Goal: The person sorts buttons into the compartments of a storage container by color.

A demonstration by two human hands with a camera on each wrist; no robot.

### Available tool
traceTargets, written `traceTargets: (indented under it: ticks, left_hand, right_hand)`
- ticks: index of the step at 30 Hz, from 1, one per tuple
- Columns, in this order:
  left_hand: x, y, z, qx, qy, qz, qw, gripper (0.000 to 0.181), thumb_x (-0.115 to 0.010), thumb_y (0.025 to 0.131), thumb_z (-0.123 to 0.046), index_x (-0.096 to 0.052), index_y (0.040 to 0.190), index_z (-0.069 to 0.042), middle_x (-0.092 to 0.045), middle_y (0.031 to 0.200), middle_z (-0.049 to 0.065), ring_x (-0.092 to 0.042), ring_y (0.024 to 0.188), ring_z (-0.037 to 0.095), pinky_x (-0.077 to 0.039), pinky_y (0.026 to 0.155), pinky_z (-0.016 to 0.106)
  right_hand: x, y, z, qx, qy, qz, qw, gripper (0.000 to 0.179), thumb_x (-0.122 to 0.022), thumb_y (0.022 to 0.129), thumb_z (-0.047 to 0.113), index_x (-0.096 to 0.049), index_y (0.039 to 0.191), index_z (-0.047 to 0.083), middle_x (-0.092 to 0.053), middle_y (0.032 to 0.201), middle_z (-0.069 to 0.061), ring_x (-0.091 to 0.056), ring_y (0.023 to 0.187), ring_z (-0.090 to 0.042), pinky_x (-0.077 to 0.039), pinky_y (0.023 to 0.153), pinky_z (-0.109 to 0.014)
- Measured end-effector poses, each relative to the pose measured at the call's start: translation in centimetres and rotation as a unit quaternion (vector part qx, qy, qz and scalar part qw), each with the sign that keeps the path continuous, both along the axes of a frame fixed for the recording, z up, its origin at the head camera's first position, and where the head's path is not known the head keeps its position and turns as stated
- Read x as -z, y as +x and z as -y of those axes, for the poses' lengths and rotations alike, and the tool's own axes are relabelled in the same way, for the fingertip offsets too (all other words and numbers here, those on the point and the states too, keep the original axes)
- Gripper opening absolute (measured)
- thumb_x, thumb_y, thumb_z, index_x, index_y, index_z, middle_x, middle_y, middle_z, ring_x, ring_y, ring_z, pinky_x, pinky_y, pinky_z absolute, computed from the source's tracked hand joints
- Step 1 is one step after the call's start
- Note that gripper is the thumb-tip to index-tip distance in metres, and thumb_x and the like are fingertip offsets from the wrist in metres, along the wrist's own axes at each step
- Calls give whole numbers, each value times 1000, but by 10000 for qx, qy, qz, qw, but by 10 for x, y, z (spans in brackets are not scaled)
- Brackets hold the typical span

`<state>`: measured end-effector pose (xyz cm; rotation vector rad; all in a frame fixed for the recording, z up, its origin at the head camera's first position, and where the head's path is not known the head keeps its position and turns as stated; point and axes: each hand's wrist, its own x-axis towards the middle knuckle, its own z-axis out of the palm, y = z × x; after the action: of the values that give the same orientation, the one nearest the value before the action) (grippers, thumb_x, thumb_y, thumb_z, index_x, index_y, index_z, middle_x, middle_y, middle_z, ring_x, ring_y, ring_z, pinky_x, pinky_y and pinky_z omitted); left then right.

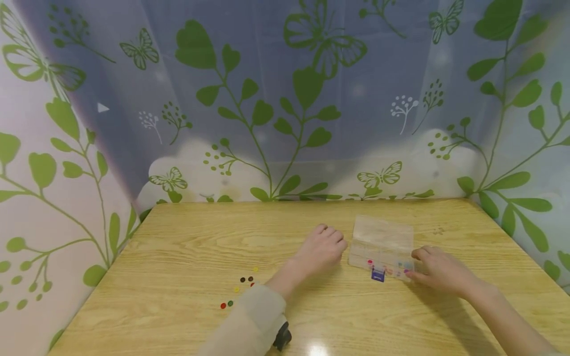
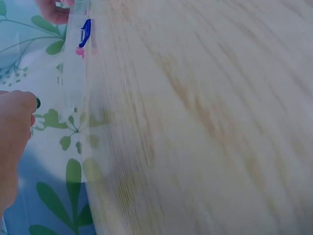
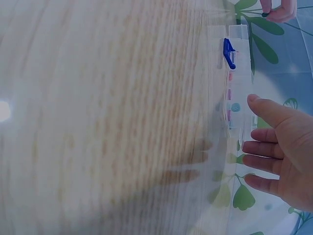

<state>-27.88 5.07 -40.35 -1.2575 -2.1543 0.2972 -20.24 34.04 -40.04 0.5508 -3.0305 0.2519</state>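
A clear plastic compartment box (image 1: 382,247) lies on the table with its lid raised at the back and a blue latch (image 1: 378,275) at its front. Small coloured buttons (image 1: 389,271) sit in its front compartments. My left hand (image 1: 322,244) is at the box's left side and pinches a dark green button (image 2: 38,103); a bit of red (image 2: 33,120) also shows at its fingers. At the box's right side is my right hand (image 1: 438,269), fingers extended and thumb apart, holding nothing. Whether it touches the box I cannot tell.
Several loose buttons, among them a red one (image 1: 223,306), a green one (image 1: 230,303) and a yellow one (image 1: 237,289), lie left of my left forearm on the wooden table (image 1: 187,247). A leaf-patterned curtain (image 1: 267,123) surrounds the table's back and sides.
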Motion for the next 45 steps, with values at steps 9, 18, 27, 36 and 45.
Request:
traceTargets:
  ticks: [9,18,27,36,45]
  left_hand:
    - [-1,-1,-18,-80,-198,388,9990,16,-58,86,-26,-65,100,-22,-59,99,-8,-53,98,11,-37,92,30]
    - [4,0,-32,-195,-497,634,9966,21,-52,92,-24,-64,109,-23,-59,106,-8,-51,102,10,-36,93,30]
    - [5,-1,-36,-427,-612,890,9932,21,-50,94,-26,-64,109,-24,-58,105,-8,-50,102,10,-36,91,30]
    - [3,1,-39,-414,-583,814,9941,20,-51,94,-27,-65,107,-26,-58,101,-10,-51,97,9,-36,91,31]
    - [-1,3,-39,-351,-560,774,9948,16,-54,91,-30,-64,103,-26,-56,98,-10,-50,94,9,-35,91,30]
  right_hand:
    - [-1,-1,0,-37,18,7,10000,49,-68,82,33,-58,105,-9,-60,100,-22,-57,92,-40,-48,76,-50]
    - [0,-2,-1,-77,39,-96,9999,48,-69,81,33,-59,103,-9,-61,98,-21,-58,90,-39,-48,75,-49]
    - [-1,-1,0,-120,-1,-64,9999,48,-68,81,33,-59,103,-9,-61,97,-21,-58,89,-38,-48,74,-48]
    - [-1,-1,0,-70,19,-94,9999,48,-69,81,33,-59,103,-9,-60,97,-21,-58,89,-38,-48,74,-48]
    - [0,0,0,-61,7,-148,9999,48,-69,81,33,-59,103,-8,-60,97,-20,-58,89,-38,-48,75,-49]
